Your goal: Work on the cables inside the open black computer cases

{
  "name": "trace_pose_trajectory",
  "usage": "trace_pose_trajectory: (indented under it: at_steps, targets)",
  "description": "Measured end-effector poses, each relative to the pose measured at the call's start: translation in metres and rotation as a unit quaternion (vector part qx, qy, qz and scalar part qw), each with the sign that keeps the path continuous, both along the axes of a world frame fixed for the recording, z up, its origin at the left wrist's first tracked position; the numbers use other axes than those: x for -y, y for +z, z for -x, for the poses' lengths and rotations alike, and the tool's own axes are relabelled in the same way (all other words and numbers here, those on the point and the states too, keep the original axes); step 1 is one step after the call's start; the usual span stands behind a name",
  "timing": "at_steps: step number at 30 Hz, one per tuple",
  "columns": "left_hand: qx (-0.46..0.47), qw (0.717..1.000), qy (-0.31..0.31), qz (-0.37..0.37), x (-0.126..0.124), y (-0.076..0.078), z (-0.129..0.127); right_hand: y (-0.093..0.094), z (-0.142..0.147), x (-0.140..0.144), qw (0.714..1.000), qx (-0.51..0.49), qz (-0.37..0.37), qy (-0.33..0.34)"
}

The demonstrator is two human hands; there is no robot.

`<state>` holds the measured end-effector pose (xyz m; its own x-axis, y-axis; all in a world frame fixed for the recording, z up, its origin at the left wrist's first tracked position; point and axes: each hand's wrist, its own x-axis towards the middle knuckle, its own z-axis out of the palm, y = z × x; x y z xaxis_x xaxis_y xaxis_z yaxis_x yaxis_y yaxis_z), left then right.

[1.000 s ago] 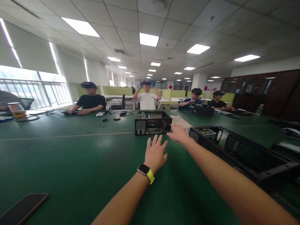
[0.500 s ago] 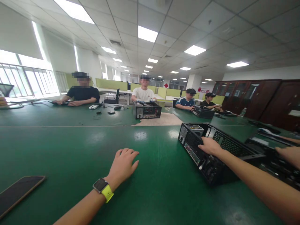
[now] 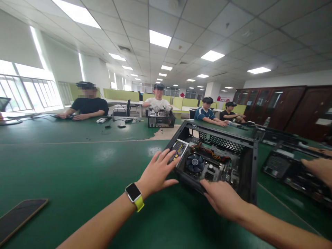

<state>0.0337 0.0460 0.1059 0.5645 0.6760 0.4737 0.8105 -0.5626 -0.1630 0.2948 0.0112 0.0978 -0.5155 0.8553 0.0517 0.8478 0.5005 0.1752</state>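
In front of me, right of centre, a black computer case (image 3: 255,166) is tilted so that its open side faces me. Inside it show a CPU fan (image 3: 195,163), a power supply (image 3: 181,149) with a label, coloured cables (image 3: 210,154) and a motherboard. My right hand (image 3: 223,199) grips the near edge of the case, thumb and fingers closed over the frame. My left hand (image 3: 159,171), with a watch (image 3: 133,192) on its wrist, is at the case's left corner beside the power supply, fingers spread. Whether its fingertips touch the case I cannot tell.
A dark phone-like slab (image 3: 22,219) lies at the left on the green table (image 3: 77,180). Another open case (image 3: 298,176), with a co-worker's hand (image 3: 317,169) over it, stands at the right. Across the table, a person works at a further case (image 3: 161,121); mice and cables lie nearby.
My right hand has swung and tipped the case, bringing it leftward so its inside shows. My left hand has moved right and up to the case. Across the table, another case has left its place.
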Motion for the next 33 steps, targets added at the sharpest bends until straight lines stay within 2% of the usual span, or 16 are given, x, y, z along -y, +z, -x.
trace_pose_trajectory:
  at_steps: [2,5,9,13,16,23,29,33]
  targets:
    - [-0.048,0.999,-0.023,0.000,0.006,-0.008,0.004,-0.008,0.002,0.013,0.999,-0.005,0.003,0.034]
    - [-0.066,0.997,-0.031,-0.003,0.013,-0.018,0.006,-0.014,-0.003,0.023,0.997,-0.012,-0.001,0.075]
    - [-0.072,0.994,-0.078,-0.006,0.022,-0.018,0.002,-0.011,-0.014,0.028,0.992,-0.014,0.005,0.122]
    - [-0.097,0.983,-0.155,0.021,0.039,-0.009,-0.002,0.002,-0.025,0.035,0.984,-0.013,0.056,0.170]
    - [-0.105,0.976,-0.180,0.055,0.061,0.003,-0.008,0.011,-0.033,0.040,0.978,-0.012,0.090,0.188]
    - [-0.088,0.979,-0.122,0.136,0.102,0.035,-0.013,0.014,-0.036,0.030,0.975,-0.007,0.052,0.216]
    - [-0.062,0.974,-0.111,0.187,0.105,0.042,-0.004,0.027,-0.025,0.021,0.968,-0.068,0.102,0.220]
    - [-0.083,0.965,-0.127,0.214,0.092,0.056,-0.005,0.042,-0.014,-0.001,0.925,-0.182,0.244,0.227]
